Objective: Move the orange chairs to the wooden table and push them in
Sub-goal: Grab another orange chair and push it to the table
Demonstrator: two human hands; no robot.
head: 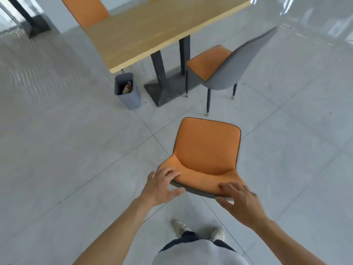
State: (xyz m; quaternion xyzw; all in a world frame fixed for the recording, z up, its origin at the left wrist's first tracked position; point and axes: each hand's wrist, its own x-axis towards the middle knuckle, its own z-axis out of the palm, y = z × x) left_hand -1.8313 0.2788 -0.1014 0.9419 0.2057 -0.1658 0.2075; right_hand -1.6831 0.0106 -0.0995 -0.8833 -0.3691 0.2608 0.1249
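An orange chair point(207, 148) with a grey back shell stands on the tiled floor right in front of me. My left hand point(162, 185) grips the left end of its backrest top, fingers over the orange padding. My right hand point(241, 202) grips the right end the same way. A second orange chair point(210, 63) stands farther off, its seat partly under the near right side of the wooden table point(152, 29). A third orange chair point(86, 10) shows at the table's far left side.
A grey waste bin point(127, 90) with some rubbish stands on the floor at the table's near corner. The table's dark legs and base plate point(166, 88) lie between the bin and the second chair. My shoes point(198, 229) are below the chair.
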